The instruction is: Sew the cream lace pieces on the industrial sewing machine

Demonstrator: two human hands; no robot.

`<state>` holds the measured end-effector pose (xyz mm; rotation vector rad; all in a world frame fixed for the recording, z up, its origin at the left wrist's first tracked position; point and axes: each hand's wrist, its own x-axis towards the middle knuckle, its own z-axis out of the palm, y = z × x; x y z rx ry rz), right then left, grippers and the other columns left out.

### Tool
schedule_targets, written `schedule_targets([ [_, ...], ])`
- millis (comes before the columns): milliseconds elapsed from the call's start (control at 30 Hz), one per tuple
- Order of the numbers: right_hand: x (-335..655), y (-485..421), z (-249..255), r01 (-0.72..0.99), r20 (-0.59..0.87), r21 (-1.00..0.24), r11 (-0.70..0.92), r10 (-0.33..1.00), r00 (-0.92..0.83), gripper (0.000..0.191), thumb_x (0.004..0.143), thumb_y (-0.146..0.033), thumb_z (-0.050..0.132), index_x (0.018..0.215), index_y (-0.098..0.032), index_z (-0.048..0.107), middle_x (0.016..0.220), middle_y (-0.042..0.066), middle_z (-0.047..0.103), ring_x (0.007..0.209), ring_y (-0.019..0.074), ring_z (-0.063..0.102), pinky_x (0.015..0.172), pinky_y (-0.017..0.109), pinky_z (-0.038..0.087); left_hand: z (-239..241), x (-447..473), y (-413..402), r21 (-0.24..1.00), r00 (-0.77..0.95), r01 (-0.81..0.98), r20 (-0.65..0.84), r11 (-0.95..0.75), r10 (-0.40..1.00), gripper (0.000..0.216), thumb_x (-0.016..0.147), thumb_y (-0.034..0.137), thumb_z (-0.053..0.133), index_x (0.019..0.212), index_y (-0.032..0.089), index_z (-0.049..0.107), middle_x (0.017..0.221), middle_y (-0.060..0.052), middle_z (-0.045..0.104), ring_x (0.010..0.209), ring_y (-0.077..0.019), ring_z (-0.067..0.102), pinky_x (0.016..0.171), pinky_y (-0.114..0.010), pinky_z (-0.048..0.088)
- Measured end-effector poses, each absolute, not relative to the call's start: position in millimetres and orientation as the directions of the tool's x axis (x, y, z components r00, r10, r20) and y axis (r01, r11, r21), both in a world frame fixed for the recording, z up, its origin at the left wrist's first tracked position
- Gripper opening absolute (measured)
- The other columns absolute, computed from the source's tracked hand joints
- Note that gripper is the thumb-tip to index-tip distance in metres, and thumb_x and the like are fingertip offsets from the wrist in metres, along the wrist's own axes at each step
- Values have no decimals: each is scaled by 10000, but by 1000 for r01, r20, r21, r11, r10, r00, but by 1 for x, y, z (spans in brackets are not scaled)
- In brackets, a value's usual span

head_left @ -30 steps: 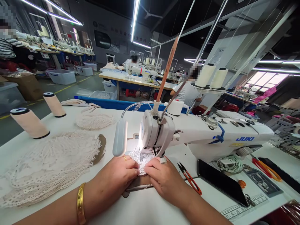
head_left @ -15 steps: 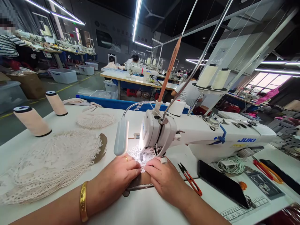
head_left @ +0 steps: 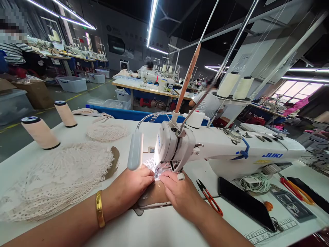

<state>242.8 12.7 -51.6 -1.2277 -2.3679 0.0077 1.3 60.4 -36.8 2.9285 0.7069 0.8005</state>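
Observation:
My left hand [head_left: 128, 192], with a gold bangle on the wrist, lies on a piece of white lace [head_left: 151, 166] under the needle of the white sewing machine [head_left: 205, 147]. Its fingers are curled and pressed on the lace and on the brown piece [head_left: 154, 195] beneath. My right hand [head_left: 180, 193] rests beside it, fingertips pinching the lace just in front of the presser foot. Both hands touch the fabric at the needle, lit by the gooseneck lamp [head_left: 135, 151].
A pile of lace pieces [head_left: 51, 178] lies at the left, with two thread cones [head_left: 41, 132] behind. Red thread snips [head_left: 209, 197], a black phone [head_left: 244, 202], a coiled cable [head_left: 254, 181] and orange scissors [head_left: 298, 188] lie at the right. Other people work at tables beyond.
Both hands have slid forward toward the needle, pushing the lace further under the presser foot; more of the brown piece shows behind the fingers.

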Motion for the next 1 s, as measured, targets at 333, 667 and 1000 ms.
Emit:
schedule_targets([
  [333,241,14,-52,775,455,-198,601,756,-470,425,891,-22,514,1216,-225,701,1204,93,761,965,261,688,766,372,553,-33,2,59,164,755,456,449,-875,478,305,1037,81,467,968,204,737,992,-36,769,858,-226,660,834,-366,512],
  [667,236,6,-36,608,531,-246,755,629,-567,394,958,-26,475,1275,-204,627,1162,97,763,1084,258,682,924,393,552,-16,-8,50,240,693,589,341,-772,635,423,1059,354,541,674,195,612,824,-54,623,769,-219,573,683,-331,442],
  [1000,257,10,-37,776,469,-120,619,724,-505,263,859,11,495,783,-223,586,819,49,628,849,236,522,733,332,438,-8,-9,44,390,772,513,180,-765,610,283,996,169,464,738,208,573,761,-17,643,708,-185,558,656,-304,393],
])
